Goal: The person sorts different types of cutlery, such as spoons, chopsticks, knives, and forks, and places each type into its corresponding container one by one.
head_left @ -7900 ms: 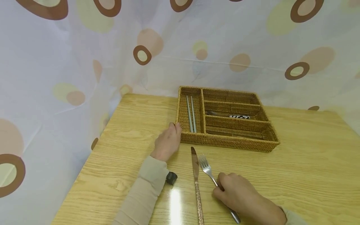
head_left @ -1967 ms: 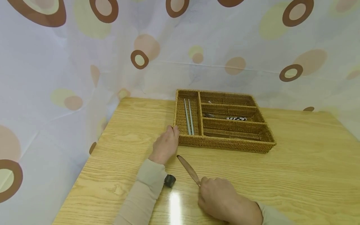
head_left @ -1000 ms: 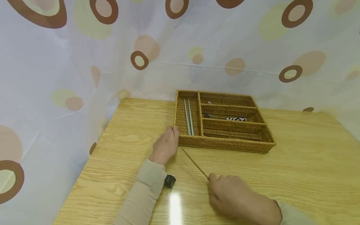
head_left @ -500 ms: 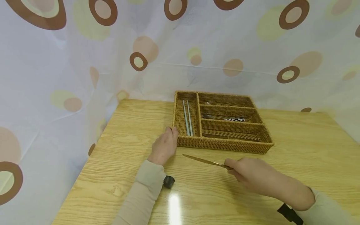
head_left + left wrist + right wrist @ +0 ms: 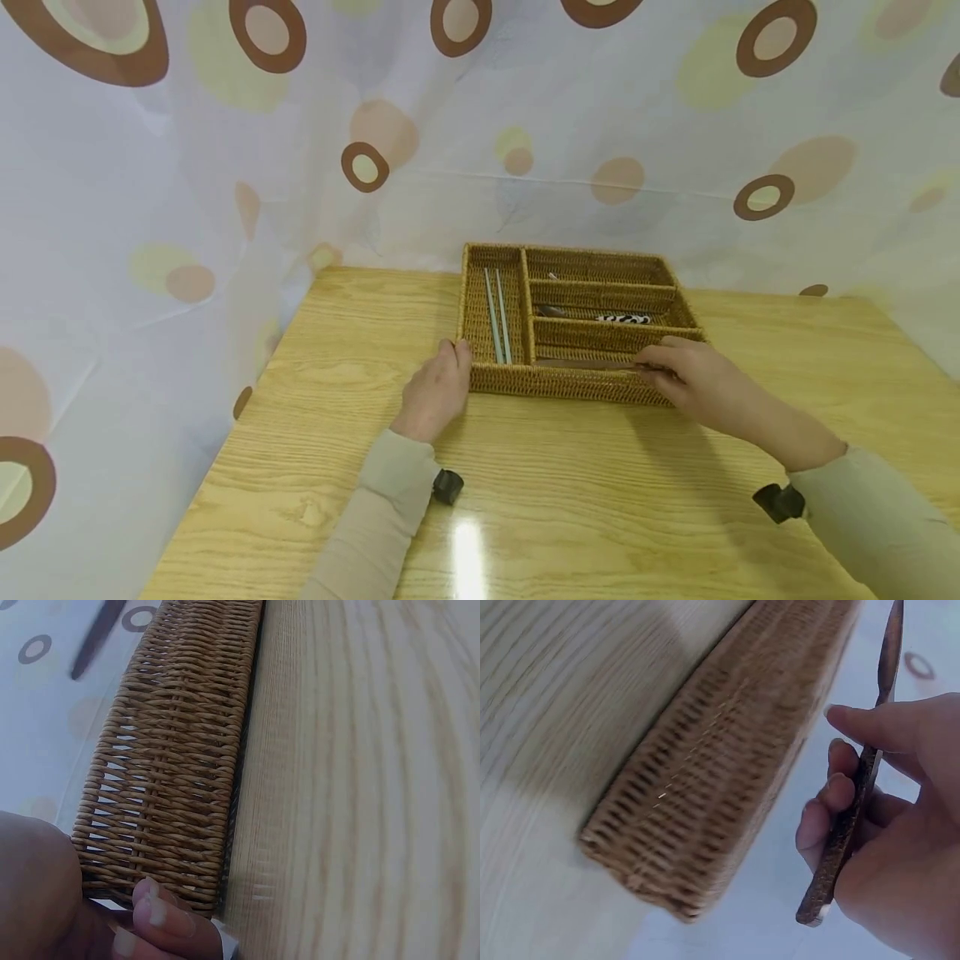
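Note:
A wicker cutlery tray (image 5: 577,383) stands on the wooden table, its long side towards me. My left hand (image 5: 435,392) grips its near left corner, with fingertips against the woven wall in the left wrist view. My right hand (image 5: 708,387) is over the front compartment at the right. It holds a copper-coloured table knife (image 5: 844,825) by its textured handle, blade pointing left. Two pale chopsticks (image 5: 492,316) lie in the left compartment. The middle compartment has a piece of cutlery with a black-and-white handle (image 5: 624,319). A small pale tip (image 5: 552,276) shows in the rear compartment.
A patterned cloth (image 5: 285,150) hangs behind and to the left of the table (image 5: 360,333). A black wrist camera (image 5: 447,487) sits on the left cuff and another (image 5: 780,502) on the right cuff.
The fork has left the table and my right hand. That hand picked up the knife, turned it sideways and carried it up over the front compartment. My left hand stays on the tray corner.

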A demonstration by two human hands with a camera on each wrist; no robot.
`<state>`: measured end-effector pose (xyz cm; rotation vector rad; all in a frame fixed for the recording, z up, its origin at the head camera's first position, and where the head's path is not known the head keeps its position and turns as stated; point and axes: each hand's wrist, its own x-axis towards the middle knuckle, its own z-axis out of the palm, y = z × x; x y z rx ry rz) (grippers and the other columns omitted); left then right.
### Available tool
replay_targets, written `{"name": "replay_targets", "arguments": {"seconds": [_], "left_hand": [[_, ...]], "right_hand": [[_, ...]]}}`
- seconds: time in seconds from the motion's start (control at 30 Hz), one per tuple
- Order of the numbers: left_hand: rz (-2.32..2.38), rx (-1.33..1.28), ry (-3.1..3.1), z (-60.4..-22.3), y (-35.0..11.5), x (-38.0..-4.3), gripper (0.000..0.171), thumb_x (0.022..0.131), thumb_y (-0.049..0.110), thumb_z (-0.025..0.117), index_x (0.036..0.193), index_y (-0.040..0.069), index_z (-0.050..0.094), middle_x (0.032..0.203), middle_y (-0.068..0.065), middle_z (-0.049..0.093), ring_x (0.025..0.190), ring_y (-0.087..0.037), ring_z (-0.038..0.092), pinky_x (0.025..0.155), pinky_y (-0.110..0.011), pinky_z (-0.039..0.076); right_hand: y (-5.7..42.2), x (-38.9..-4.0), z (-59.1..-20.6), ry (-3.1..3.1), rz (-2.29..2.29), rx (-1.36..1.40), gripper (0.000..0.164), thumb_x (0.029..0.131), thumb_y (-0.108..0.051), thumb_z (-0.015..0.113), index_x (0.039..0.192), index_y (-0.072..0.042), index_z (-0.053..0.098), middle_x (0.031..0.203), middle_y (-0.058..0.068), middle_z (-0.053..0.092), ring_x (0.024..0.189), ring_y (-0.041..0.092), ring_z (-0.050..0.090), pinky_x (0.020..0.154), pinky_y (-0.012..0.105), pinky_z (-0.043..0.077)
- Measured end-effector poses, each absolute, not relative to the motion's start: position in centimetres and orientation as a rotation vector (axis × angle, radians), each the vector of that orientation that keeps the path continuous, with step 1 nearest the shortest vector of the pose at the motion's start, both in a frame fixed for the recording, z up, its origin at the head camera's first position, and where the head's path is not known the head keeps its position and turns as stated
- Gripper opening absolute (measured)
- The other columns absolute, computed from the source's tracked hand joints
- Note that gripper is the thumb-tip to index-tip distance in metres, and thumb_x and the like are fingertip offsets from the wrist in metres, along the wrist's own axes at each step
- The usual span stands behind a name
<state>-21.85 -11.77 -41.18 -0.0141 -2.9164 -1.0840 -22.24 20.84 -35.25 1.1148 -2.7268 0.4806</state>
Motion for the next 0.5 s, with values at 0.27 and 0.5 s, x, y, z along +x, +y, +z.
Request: {"name": "replay_targets", "arguments": {"seconds": [0.27, 0.5], "left_hand": [[-1.089, -0.014, -2.918, -41.1, -11.7, -21.8, 0.050, 0.099, 0.045, 0.007, 0.091, 0.009, 0.040, 0.065, -0.009, 0.042, 0.054, -0.026, 0.045, 0.044, -0.039, 0.038], [-1.069, -0.007, -2.922, -41.2, -11.8, -21.8, 0.050, 0.099, 0.045, 0.006, 0.092, 0.010, 0.040, 0.065, -0.009, 0.043, 0.053, -0.026, 0.045, 0.044, -0.039, 0.037]], "right_hand": [[22.2, -24.9, -36.9, -2.928, 0.490, 0.919, 0.023, 0.092, -0.014, 0.053, 0.111, -0.004, 0.060, 0.080, 0.002, 0.055, 0.061, 0.015, 0.042, 0.053, 0.032, 0.037], [21.8, -25.8, -37.7, -3.043, 0.620, 0.867, 0.034, 0.097, -0.031, 0.045, 0.113, -0.007, 0.061, 0.093, 0.008, 0.061, 0.065, 0.015, 0.047, 0.056, 0.034, 0.040]]}}
